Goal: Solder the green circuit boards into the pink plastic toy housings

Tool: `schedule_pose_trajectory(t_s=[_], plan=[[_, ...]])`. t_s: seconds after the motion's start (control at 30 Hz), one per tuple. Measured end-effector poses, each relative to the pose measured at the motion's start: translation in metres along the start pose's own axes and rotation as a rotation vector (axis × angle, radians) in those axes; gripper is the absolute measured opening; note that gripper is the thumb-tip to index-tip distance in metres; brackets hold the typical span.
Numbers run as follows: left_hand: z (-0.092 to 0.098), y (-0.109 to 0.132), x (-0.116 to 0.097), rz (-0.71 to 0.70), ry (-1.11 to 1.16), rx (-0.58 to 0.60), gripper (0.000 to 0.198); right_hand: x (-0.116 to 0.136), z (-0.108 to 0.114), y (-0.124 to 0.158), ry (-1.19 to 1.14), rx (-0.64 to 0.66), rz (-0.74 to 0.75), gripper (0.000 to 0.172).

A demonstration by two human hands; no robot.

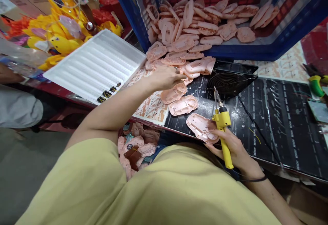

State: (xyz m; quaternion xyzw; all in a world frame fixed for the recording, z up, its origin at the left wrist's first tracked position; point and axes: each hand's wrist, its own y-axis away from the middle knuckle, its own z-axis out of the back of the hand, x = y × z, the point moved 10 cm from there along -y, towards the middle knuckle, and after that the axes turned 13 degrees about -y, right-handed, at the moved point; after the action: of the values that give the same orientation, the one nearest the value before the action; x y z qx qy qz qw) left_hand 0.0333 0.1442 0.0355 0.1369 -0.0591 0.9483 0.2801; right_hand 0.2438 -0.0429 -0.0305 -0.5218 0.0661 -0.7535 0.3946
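Note:
My right hand (232, 146) is wrapped round a yellow soldering tool (225, 150) with a metal tip pointing up and away. Its fingers also touch a pink plastic shell (201, 127) at the table's front edge. Further left, my left hand (167, 78) reaches over the pile of pink shells (176, 59) in front of the crate; its fingertips are among the shells, and what they hold is unclear. Two more shells, one (183, 105) flat and one (173, 93) behind it, lie between my hands.
A blue crate (230, 52) tipped toward me holds many pink shells. A black fan (228, 83) stands behind the tool's tip. White foam tray (94, 61) and yellow toys (64, 44) are left; green-handled pliers (316, 85) lie right. Another person's arm (10, 74) shows far left.

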Motion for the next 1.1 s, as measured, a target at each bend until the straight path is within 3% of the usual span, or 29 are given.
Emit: schedule_pose_trajectory(t_s=[0.1, 0.2, 0.3, 0.4, 0.5, 0.7, 0.83, 0.97, 1.1], plan=[[0.004, 0.013, -0.031, 0.030, -0.068, -0.184, 0.035, 0.007, 0.000, -0.006, 0.052, 0.006, 0.037, 0.048], [-0.001, 0.050, -0.064, -0.031, -0.038, -0.268, 0.034, 0.016, 0.001, -0.011, 0.155, 0.003, 0.095, 0.045], [-0.015, 0.086, -0.080, -0.017, 0.039, -0.238, 0.036, 0.019, -0.001, -0.014, 0.251, 0.028, 0.119, 0.047], [-0.035, 0.101, -0.082, 0.036, 0.112, -0.129, 0.042, 0.016, -0.004, -0.017, 0.269, 0.062, 0.117, 0.043], [-0.044, 0.100, -0.086, 0.007, 0.168, -0.062, 0.045, 0.012, 0.000, -0.021, 0.246, 0.079, 0.087, 0.037], [-0.043, 0.100, -0.101, -0.128, 0.216, -0.016, 0.051, 0.009, 0.013, -0.008, 0.097, 0.152, 0.002, 0.038], [-0.055, 0.086, -0.085, -0.094, 0.227, -0.004, 0.052, 0.008, 0.010, 0.000, 0.074, 0.156, -0.024, 0.039], [-0.072, 0.058, -0.060, -0.050, 0.232, 0.005, 0.049, 0.009, -0.008, -0.015, 0.048, 0.215, 0.017, 0.040], [-0.066, 0.047, -0.057, -0.044, 0.216, -0.055, 0.044, 0.012, -0.019, -0.033, 0.049, 0.246, 0.077, 0.041]])
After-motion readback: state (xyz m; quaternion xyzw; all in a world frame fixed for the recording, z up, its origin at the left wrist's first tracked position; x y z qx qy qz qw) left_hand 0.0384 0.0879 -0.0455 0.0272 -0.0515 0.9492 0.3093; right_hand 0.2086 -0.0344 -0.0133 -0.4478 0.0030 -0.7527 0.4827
